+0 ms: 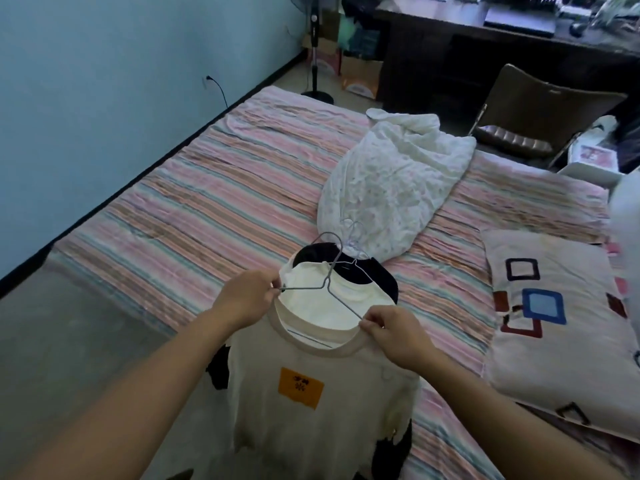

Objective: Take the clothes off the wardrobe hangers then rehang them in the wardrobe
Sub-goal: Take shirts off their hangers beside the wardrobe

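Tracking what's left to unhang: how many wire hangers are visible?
2: one hanger in the cream shirt, pinched by both hands; another just beyond. More may be hidden.

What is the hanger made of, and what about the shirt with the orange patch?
The hanger looks like thin bare metal wire: grey, slim and bent into shape. The shirt seems soft cream cloth, maybe cotton knit; it sags and wrinkles, with a ribbed collar. Its orange patch looks printed or sewn on; I can't tell which.

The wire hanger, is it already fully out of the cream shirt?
No: the wire hanger still sits in the neck opening of the cream shirt, with the left hand and right hand pinching its two ends.
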